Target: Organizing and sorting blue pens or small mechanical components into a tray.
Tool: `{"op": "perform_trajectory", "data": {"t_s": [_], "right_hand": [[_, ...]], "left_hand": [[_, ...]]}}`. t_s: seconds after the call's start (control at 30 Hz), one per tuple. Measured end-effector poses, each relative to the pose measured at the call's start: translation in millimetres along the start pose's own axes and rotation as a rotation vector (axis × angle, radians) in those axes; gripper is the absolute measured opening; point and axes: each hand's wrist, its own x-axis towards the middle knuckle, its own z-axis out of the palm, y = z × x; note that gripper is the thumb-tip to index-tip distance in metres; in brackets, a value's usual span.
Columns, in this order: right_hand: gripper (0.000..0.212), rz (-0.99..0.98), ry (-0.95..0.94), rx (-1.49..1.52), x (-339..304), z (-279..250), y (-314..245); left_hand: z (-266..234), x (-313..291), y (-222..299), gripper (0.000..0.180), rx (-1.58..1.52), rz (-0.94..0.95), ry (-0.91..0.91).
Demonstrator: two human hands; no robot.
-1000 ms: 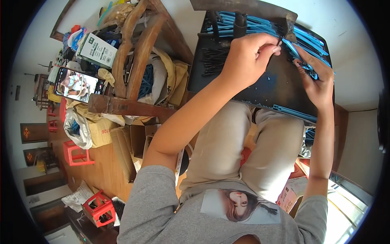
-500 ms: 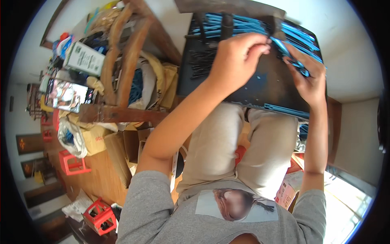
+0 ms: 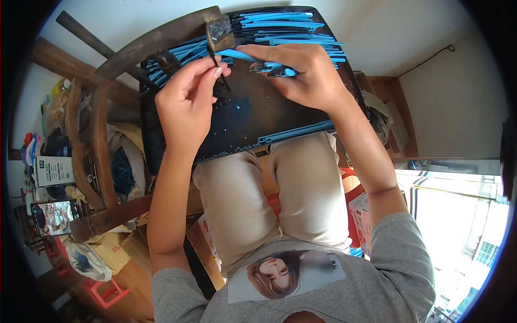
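Note:
My left hand (image 3: 188,102) is closed in a pinch, with a thin dark strip (image 3: 225,82) at its fingertips. A small bundle of blue and black strips (image 3: 277,69) lies in the curled fingers of my right hand (image 3: 312,75). From that hand one blue strip (image 3: 235,54) reaches toward the left fingertips, just below a dark block (image 3: 219,33) on a curved wooden bar (image 3: 156,32). Beneath both hands is a dark tray-like board (image 3: 291,110). Many blue strips (image 3: 285,24) lie along its far side.
A few blue strips (image 3: 296,131) rest along the board's near edge, above my knees. To the left stand a wooden chair frame (image 3: 102,145), a phone (image 3: 54,218) with a lit screen, filled bags (image 3: 86,258) and a red stool (image 3: 105,290). A carton (image 3: 361,215) sits at lower right.
The view has turned, so the board and both hands appear further left. A dark strip now shows hanging at my left fingertips. My right hand still holds its bundle.

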Motion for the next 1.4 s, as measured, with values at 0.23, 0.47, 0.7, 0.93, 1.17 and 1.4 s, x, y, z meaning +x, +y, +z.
{"op": "perform_trajectory", "data": {"t_s": [0.23,0.47,0.7,0.93,1.17,1.4], "right_hand": [[0.057,0.029,-0.076,-0.014,0,0,0],[0.057,0.012,0.007,0.011,0,-3,3],[0.059,-0.012,0.002,-0.018,3,-1,0],[0.061,-0.010,0.004,-0.014,3,0,0],[0.061,0.008,-0.019,-0.067,2,1,-3],[0.065,-0.038,0.022,-0.026,3,-1,0]], "left_hand": [[-4,0,0,0.014,0.028,0.004,-0.014],[-1,3,0,0.015,-0.012,0.002,-0.009],[-3,4,2,0.015,0.000,-0.011,-0.035],[-1,4,1,0.015,0.019,0.020,-0.036],[-6,4,-2,0.014,0.004,-0.009,-0.035],[-5,3,7,0.014,-0.012,-0.008,-0.022]]}}
